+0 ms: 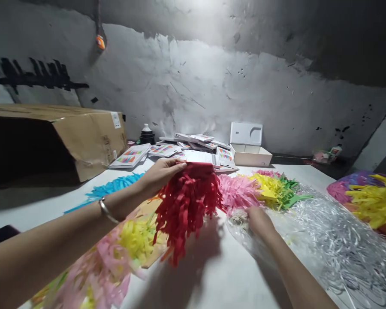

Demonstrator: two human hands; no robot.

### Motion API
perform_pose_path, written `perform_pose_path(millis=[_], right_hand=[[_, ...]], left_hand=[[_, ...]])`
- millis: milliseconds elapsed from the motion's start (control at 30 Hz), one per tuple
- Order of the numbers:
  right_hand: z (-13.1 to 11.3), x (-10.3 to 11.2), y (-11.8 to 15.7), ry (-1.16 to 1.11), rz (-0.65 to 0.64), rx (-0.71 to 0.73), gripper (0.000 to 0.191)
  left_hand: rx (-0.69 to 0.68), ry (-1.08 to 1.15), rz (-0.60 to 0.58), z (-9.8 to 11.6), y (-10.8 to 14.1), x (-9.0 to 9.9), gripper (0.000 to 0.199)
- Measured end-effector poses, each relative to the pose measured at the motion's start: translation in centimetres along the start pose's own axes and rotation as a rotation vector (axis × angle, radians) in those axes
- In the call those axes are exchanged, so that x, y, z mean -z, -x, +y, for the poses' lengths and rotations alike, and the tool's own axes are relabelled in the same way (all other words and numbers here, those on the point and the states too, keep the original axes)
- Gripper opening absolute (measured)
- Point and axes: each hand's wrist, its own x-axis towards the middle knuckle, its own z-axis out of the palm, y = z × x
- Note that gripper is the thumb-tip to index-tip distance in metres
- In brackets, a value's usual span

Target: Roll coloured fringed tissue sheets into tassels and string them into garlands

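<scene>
My left hand (pixel 167 170) pinches the top band of a red tissue-paper tassel fringe (pixel 189 201). Its cut strips hang down over the white table, and a bracelet circles the wrist. My right hand (pixel 260 221) is at a clear plastic bag (pixel 242 234), beside a small pale bundle (pixel 239 218) that I cannot make out. The fingers of that hand are mostly hidden. Just beyond it lie a pink paper fringe (pixel 239 192), a yellow fringe (pixel 270 189) and a green fringe (pixel 289 193).
Silvery strings (pixel 337 244) are heaped at the right. More pink fringe (pixel 106 266), yellow fringe (pixel 137 240) and blue fringe (pixel 114 186) lie at the left. Flat printed boxes (pixel 131 155), an open white box (pixel 251 156) and a large carton (pixel 93 141) stand along the back.
</scene>
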Motion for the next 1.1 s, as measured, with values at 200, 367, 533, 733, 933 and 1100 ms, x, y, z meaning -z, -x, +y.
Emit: perform_pose_path(millis=[200, 367, 533, 733, 933, 1100], right_hand=[[-10.6, 2.5, 6.8, -0.227, 0.145, 0.520, 0.023], [-13.5, -0.6, 10.5, -0.262, 0.241, 0.513, 0.017], [-11.4, -1.9, 11.3, -0.606, 0.076, 0.316, 0.019], [-11.0, -1.7, 11.0, -0.814, -0.055, 0.199, 0.013], [-9.9, -1.6, 10.6, -0.841, -0.131, 0.268, 0.018], [-9.9, -2.4, 11.4, -0.599, 0.302, 0.471, 0.017]], left_hand=[[0.163, 0.190, -0.204, -0.2, 9.9, -2.6, 0.041], [0.234, 0.290, -0.223, -2.6, 14.8, -5.6, 0.044], [0.165, 0.277, -0.297, -4.8, 15.7, -6.6, 0.041], [0.011, 0.127, -0.326, -5.1, 15.2, -7.0, 0.028], [-0.050, 0.068, -0.355, -5.5, 14.8, -6.8, 0.028], [-0.039, 0.073, -0.376, -5.4, 14.6, -6.7, 0.026]])
